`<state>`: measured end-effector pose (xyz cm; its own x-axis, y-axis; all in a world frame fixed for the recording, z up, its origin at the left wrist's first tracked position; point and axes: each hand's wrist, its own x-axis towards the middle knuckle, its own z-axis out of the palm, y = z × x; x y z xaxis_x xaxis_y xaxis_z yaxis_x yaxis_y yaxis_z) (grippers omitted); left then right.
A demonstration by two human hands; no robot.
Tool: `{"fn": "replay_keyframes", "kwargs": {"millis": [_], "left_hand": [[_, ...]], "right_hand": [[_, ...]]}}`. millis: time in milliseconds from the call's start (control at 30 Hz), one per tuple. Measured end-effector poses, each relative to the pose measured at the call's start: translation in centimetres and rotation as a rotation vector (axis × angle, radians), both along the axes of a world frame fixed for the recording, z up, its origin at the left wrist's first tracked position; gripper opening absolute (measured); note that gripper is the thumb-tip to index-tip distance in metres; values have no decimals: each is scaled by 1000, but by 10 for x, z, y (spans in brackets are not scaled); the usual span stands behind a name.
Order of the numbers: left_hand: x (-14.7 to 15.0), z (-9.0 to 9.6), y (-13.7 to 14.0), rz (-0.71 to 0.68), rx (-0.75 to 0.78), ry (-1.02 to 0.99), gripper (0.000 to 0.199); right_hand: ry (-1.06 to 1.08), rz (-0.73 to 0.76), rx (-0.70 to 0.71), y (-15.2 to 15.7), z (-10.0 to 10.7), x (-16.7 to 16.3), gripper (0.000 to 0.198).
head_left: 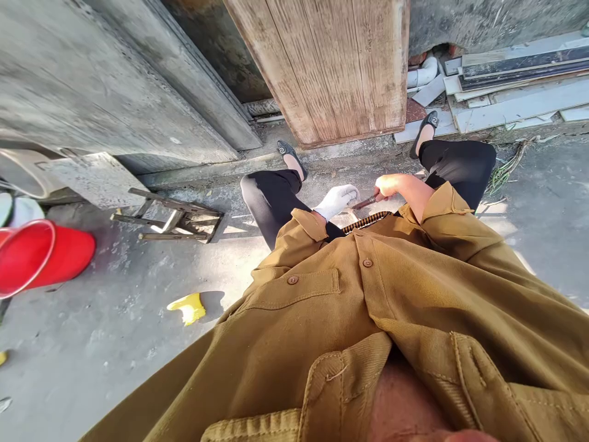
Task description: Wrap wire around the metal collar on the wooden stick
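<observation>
rt hand (pixel 387 185) — w/ dark tool (pixel 366 202)

The grey concrete floor (pixel 124 350) is lit in patches. At the left, a red bucket (pixel 73 255) and a small wooden stool (pixel 179 218) are borne by it; a yellow scrap (pixel 188 309) (its nature cannot be told) is seen farther back, and at the right green stalks (pixel 505 172) are strewn.

Right hand (pixel 389 185) holds tool (pixel 364 202); left hand (pixel 338 201) gloved.
</observation>
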<state>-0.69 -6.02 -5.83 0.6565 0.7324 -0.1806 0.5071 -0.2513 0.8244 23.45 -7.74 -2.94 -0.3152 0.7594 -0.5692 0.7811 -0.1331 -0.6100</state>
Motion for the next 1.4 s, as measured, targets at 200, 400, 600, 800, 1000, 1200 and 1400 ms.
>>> {"fn": "replay_keyframes", "kwargs": {"millis": [200, 400, 600, 800, 1000, 1200, 1400], "left_hand": [[-1, -5, 5, 110, -97, -94, 18], [4, -4, 1, 72, -188, -79, 16], [10, -1, -8, -37, -229, -39, 21], [4, 2, -2, 0, -27, 4, 23], [3, -2, 3, 43, -120, -54, 21], [7, 1, -4, 132, -299, -101, 15], [12, 1, -9, 27, -307, -147, 12]], "right_hand": [[84, 257, -310, -4, 13, 3, 20], [532, -155, -6, -2, 35, 15, 32], [59, -373, 188, 6, 27, 11, 21], [-205, 91, -38, -3, 16, -10, 8], [69, 275, -287, -4, 21, -2, 22], [451, -144, 14, -3, 36, 9, 25], [218, -412, 147, 5, 28, 0, 18]]}}
